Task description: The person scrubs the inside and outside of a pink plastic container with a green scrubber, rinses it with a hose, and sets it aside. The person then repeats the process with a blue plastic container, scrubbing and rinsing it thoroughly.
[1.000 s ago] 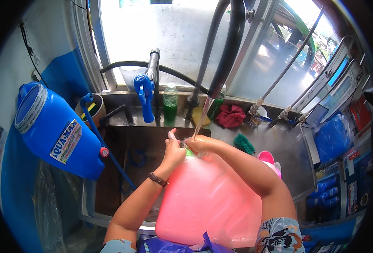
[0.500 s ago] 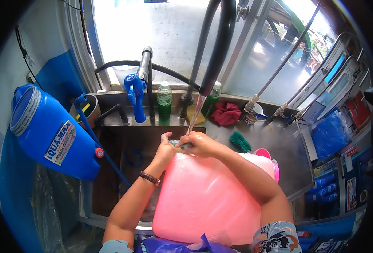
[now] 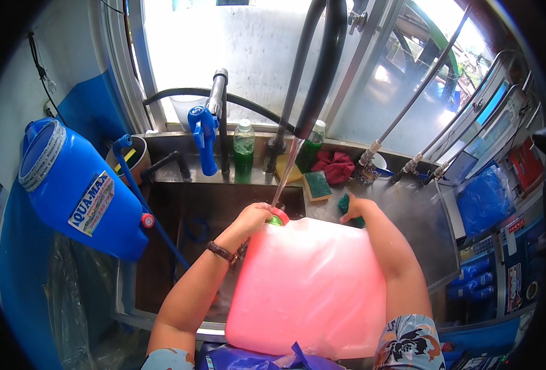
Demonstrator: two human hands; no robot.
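A large pink plastic jug lies tilted across the sink in front of me. My left hand is closed at its far left corner, fingers on a small red and green fitting. Water from the black faucet runs down beside that fitting. Beyond the jug's right side, my right hand grips a green bristle brush, partly hidden by the fingers. A green and yellow sponge rests on the steel ledge just left of the brush.
Green liquid bottles, a maroon cloth and a yellow sponge line the back ledge. A blue-handled tap hangs over the steel sink. At left is a blue water container; a steel counter extends right.
My right hand has left the jug's corner and moved right to the brush. The green and yellow sponge now lies on the ledge. My left hand stays at the corner, where the fitting shows.
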